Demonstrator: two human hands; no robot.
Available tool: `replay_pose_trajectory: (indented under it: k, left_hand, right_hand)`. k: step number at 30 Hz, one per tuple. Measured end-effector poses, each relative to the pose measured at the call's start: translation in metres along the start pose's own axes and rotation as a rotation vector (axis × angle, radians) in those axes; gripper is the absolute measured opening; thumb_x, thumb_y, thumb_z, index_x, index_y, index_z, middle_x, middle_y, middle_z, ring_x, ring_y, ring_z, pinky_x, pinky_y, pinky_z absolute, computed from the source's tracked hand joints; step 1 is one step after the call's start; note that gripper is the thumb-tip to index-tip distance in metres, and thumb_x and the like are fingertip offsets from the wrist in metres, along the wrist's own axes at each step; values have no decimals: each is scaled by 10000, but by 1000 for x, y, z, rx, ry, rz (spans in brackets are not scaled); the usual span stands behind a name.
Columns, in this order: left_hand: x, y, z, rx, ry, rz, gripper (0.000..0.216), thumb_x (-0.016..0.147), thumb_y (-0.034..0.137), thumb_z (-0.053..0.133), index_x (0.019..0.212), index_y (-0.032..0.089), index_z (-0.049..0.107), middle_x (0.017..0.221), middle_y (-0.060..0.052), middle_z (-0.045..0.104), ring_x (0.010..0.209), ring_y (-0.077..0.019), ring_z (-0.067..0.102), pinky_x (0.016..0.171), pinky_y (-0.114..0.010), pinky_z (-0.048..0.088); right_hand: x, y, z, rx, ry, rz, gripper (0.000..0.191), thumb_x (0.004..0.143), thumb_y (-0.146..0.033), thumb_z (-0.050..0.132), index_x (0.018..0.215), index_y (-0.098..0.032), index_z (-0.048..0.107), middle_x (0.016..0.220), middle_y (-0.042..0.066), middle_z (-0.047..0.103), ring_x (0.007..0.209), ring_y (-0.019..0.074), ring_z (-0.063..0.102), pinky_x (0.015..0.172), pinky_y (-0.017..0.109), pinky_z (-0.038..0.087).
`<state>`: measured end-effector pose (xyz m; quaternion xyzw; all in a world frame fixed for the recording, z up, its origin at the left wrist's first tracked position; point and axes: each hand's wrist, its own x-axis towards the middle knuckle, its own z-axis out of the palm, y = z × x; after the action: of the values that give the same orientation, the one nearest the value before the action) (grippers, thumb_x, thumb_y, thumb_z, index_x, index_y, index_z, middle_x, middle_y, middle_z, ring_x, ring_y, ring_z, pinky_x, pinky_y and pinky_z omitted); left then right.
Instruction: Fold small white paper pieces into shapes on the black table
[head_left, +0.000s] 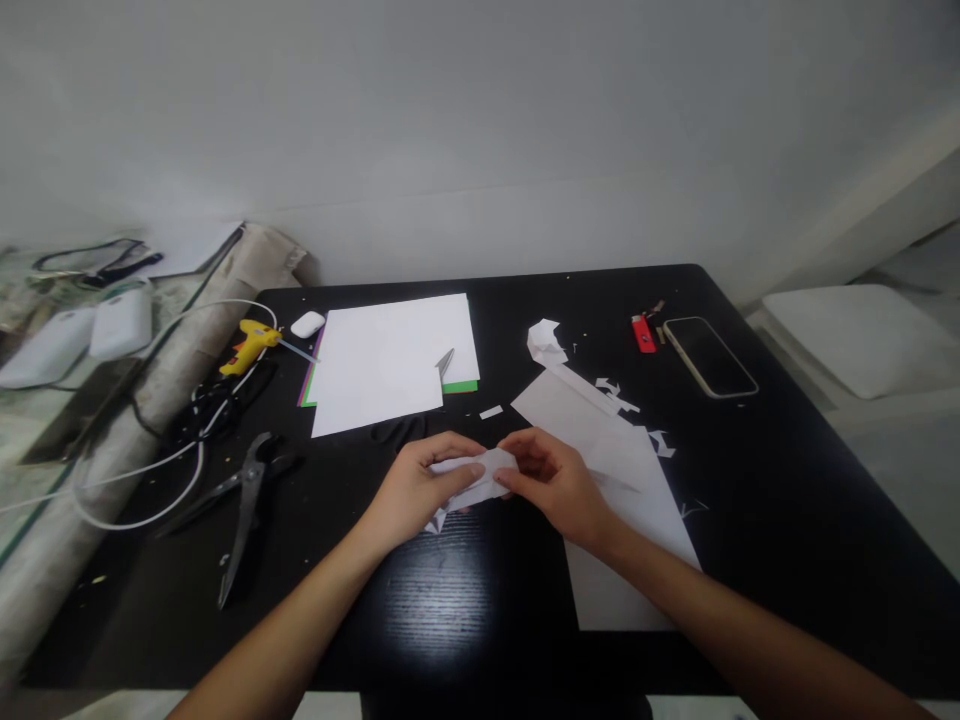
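Over the middle of the black table (465, 600) both my hands pinch one small folded piece of white paper (480, 480). My left hand (420, 485) grips its left side with curled fingers, thumb on top. My right hand (551, 475) holds its right end, fingers closed. Under my right forearm lies a large white sheet (622, 470). A stack of white paper over coloured sheets (390, 360) rests further back, with a small cut strip (491, 411) beside it.
Scissors (244, 510) and a yellow glue gun (251, 345) with its white cable lie at the left. A white earbud case (307, 323) sits near the stack. A folded paper form (546, 342), scraps, a red lighter (643, 334) and a phone (709, 356) lie at the back right.
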<state>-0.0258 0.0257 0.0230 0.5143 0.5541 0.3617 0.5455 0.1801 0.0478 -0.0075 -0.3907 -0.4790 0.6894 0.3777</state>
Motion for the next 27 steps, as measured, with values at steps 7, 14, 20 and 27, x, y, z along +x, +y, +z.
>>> replay_pose_trajectory:
  k: [7, 14, 20, 27]
  left_hand:
    - [0, -2, -1, 44, 12, -3, 143, 843, 280, 767, 950, 196, 808, 891, -31, 788, 762, -163, 689, 686, -241, 500]
    - [0, 0, -3, 48, -7, 2, 179, 865, 291, 746, 1005, 196, 807, 932, -43, 789, 806, -178, 707, 705, -249, 526]
    - [-1, 2, -3, -24, -24, -53, 236, 863, 337, 747, 1043, 193, 795, 968, -61, 779, 751, -191, 721, 627, -271, 593]
    - [-4, 7, 0, -107, 11, -128, 226, 817, 320, 774, 994, 185, 814, 966, -60, 765, 652, -162, 703, 514, -247, 614]
  right_hand:
    - [1, -7, 1, 49, 0, 64, 262, 780, -379, 864, 900, -204, 710, 843, 5, 702, 780, 163, 675, 660, 288, 647]
    - [1, -12, 0, 110, 17, 127, 339, 735, -433, 893, 907, -190, 731, 888, 24, 734, 787, 188, 697, 618, 326, 674]
    - [3, -12, 0, 101, 97, 160, 369, 660, -420, 940, 855, -161, 763, 820, 38, 760, 769, 195, 714, 612, 310, 673]
    - [3, -15, -1, 151, 84, 154, 216, 707, -344, 886, 827, -186, 801, 813, 22, 735, 793, 180, 692, 642, 283, 671]
